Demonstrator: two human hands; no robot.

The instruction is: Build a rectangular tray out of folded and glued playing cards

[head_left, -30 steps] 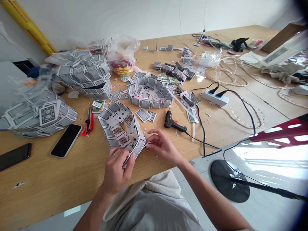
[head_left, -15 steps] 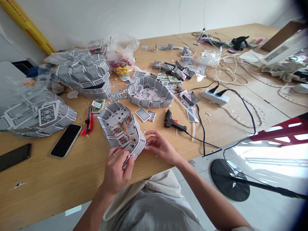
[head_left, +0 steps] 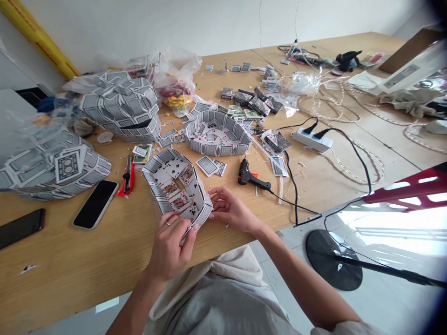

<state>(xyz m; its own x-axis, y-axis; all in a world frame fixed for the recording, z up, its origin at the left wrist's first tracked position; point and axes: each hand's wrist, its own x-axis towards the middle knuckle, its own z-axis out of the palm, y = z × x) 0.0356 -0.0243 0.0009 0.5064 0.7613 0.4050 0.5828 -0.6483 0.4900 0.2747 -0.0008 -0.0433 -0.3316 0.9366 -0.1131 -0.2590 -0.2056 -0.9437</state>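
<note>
A heart-like, open-topped box made of playing cards [head_left: 204, 218] rests on the table before me, tilted slightly, with card faces showing inside. My left hand [head_left: 172, 242] grips its near wall, thumb outside and fingers over the rim. At the box's right corner, my right hand [head_left: 232, 211] has its fingers and thumb closed around the edge; the exact contact is partly hidden. Behind it stands a second playing-card box [head_left: 220, 148], with loose cards inside. A black glue gun [head_left: 249, 174] lies to the right, and a red utility knife [head_left: 127, 177] to the left.
Two large card-built boxes [head_left: 120, 104] stand at the left, near a white-edged phone [head_left: 96, 204] and a dark phone [head_left: 23, 228]. Card packs [head_left: 258, 104] lie behind. A power strip [head_left: 312, 139] with black cables sits right, beside coiled rope [head_left: 331, 111].
The box has shifted very slightly within my hands. My right fingers have drawn in closer around its right corner, while my left hand keeps its grip.
</note>
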